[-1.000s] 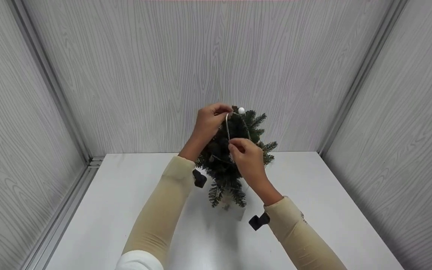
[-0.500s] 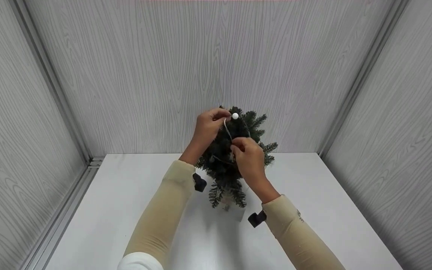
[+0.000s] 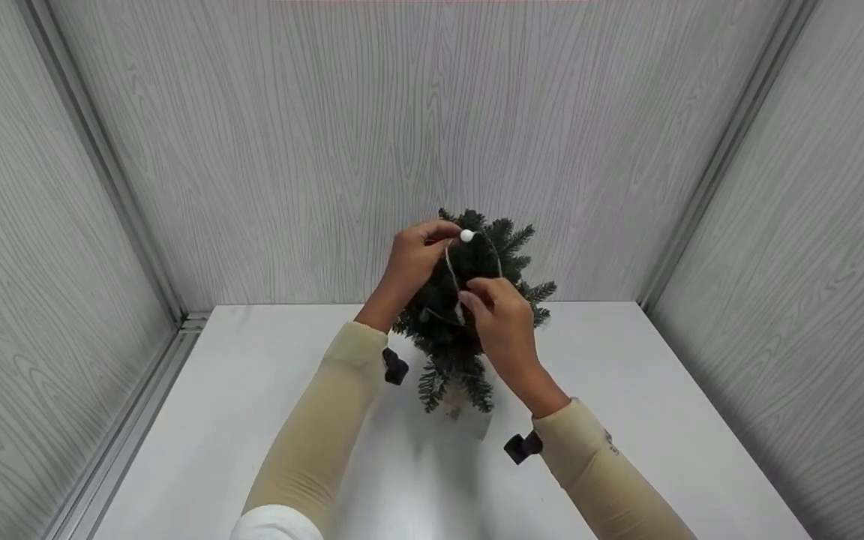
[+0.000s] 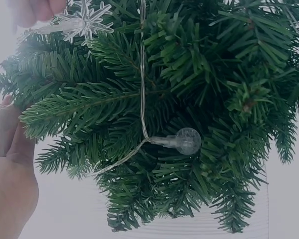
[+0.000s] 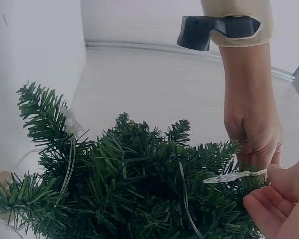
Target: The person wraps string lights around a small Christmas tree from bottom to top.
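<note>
A small artificial Christmas tree stands tilted in the head view, its branches between my hands. A string of lights runs over it. High on the tree, my left hand pinches the string with thumb and fingertips, right beside a white round bulb. Lower down, my right hand pinches the stem of a clear snowflake light between thumb and finger. The left wrist view shows the snowflake from the front and a bubbly round bulb hanging against the needles. Branches partly hide the left fingertips in the right wrist view.
The tree stands on a white table. Grey wood-patterned panels close in the back and both sides. A star-shaped light sits on another branch. Dark camera mounts are strapped to both wrists.
My left hand has come down slightly, and the white bulb has shifted left and down beside its fingertips. My right hand has moved only a little. Both keep their pinch.
</note>
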Available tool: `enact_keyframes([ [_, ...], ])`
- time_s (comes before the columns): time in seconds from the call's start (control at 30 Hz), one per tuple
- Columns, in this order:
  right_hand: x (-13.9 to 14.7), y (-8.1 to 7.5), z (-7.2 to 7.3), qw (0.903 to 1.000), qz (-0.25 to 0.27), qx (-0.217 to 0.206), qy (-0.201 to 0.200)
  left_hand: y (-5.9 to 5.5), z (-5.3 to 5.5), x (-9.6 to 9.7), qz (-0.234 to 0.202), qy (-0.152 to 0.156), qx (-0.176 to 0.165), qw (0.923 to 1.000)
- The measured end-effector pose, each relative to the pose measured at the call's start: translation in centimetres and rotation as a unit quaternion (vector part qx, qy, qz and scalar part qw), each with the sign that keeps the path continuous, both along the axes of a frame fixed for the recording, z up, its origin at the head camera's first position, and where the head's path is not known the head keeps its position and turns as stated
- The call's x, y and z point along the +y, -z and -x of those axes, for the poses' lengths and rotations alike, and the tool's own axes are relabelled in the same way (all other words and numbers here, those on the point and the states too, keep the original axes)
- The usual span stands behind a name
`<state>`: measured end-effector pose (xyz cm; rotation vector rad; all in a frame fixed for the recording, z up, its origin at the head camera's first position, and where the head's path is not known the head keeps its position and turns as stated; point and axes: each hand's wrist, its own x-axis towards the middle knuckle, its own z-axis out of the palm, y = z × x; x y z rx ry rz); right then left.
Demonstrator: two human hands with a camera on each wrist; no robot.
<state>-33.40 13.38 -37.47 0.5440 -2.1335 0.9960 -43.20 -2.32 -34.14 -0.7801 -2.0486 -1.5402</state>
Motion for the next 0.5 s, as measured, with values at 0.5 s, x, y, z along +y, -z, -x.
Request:
enact_keyframes([
  [0.5, 3.4, 0.0, -3.0, 0.9995, 0.014, 0.016, -0.024, 0.2, -1.7, -1.7, 0.022, -0.013, 0.030, 0.9992],
])
